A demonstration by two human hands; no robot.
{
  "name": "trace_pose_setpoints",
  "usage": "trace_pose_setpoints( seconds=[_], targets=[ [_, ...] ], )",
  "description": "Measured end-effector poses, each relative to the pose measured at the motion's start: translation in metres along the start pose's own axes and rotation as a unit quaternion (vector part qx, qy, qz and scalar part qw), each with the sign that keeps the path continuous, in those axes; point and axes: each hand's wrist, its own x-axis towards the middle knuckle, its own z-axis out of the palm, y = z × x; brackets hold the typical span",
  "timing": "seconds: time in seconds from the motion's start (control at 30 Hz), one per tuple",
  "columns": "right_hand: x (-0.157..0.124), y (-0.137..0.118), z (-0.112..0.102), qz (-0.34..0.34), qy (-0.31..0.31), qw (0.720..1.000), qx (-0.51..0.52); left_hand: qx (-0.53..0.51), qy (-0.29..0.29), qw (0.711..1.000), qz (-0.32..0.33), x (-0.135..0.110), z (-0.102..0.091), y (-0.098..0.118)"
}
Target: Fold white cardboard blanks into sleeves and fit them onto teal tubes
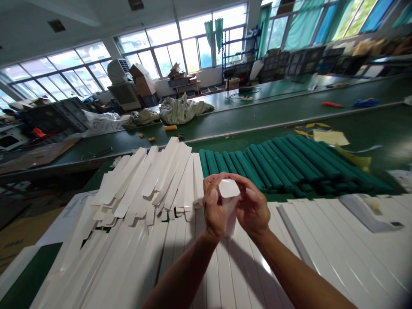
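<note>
Held thing: a narrow white card sleeve [229,216], squared open into a tube, sits between both hands, just above the flat white stacks.

Long axis: nearly upright, with a pale rounded-corner top end [229,188] facing up toward the head camera and the lower end pointing down at the stacks.

Left hand: the bare left hand [214,205] curls around the sleeve's left side.

Right hand: the bare right hand [252,207] curls around its right side.

Grip: both hands press inward from opposite sides, their fingers closing near the top end; neither is spread.

Below: long flat white card strips [244,274] lie side by side under the hands on a green table [370,128].

Left: a loose heap of white card strips with tabbed ends [144,184] lies just beside the left hand.

Ahead: tightly ranked teal-green strip bundles [283,165] lie just beyond the hands.

Far table: a small yellow cylinder [170,127], a red-orange handled tool [331,104] and crumpled pale sacks [182,110].
</note>
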Motion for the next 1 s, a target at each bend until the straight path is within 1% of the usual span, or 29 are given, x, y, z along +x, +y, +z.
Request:
trace_pose_setpoints(
  seconds=[0.03, 0.07, 0.1, 0.17, 0.2, 0.27, 0.33, 0.4, 0.5, 0.67, 0.83, 0.9, 1.0],
  targets=[
    [-0.003, 0.001, -0.003, -0.008, -0.016, 1.000, -0.017, 0.042, -0.018, 0.998, 0.039, 0.001, -0.004, 0.001],
    [-0.007, 0.003, -0.006, -0.018, -0.032, 0.998, -0.051, 0.097, -0.047, 0.990, 0.088, 0.002, -0.009, 0.004],
    [-0.009, 0.003, -0.009, -0.028, -0.045, 0.994, -0.100, 0.156, -0.086, 0.974, 0.142, 0.005, -0.015, 0.008],
    [-0.013, 0.004, -0.013, -0.043, -0.058, 0.972, -0.223, 0.249, -0.173, 0.924, 0.232, 0.012, -0.026, 0.017],
    [-0.014, 0.005, -0.014, -0.045, -0.057, 0.956, -0.283, 0.279, -0.209, 0.900, 0.262, 0.017, -0.031, 0.022],
    [-0.014, 0.006, -0.013, -0.036, -0.051, 0.926, -0.374, 0.329, -0.250, 0.861, 0.298, 0.026, -0.039, 0.032],
    [-0.013, 0.007, -0.010, -0.027, -0.045, 0.907, -0.418, 0.370, -0.266, 0.834, 0.312, 0.033, -0.043, 0.041],
    [-0.012, 0.007, -0.006, -0.020, -0.045, 0.900, -0.432, 0.387, -0.281, 0.821, 0.311, 0.038, -0.045, 0.049],
    [-0.012, 0.005, -0.003, -0.008, -0.056, 0.902, -0.427, 0.400, -0.305, 0.810, 0.302, 0.042, -0.044, 0.059],
    [-0.010, 0.005, -0.008, 0.014, -0.094, 0.902, -0.420, 0.438, -0.330, 0.785, 0.289, 0.045, -0.042, 0.067],
    [-0.006, 0.004, -0.009, 0.019, -0.103, 0.910, -0.402, 0.475, -0.363, 0.747, 0.290, 0.050, -0.041, 0.073],
    [-0.005, 0.004, -0.008, 0.012, -0.112, 0.909, -0.401, 0.473, -0.374, 0.744, 0.286, 0.051, -0.040, 0.075],
    [-0.004, 0.004, -0.010, -0.015, -0.135, 0.907, -0.398, 0.426, -0.391, 0.761, 0.295, 0.050, -0.039, 0.072]
  ],
)
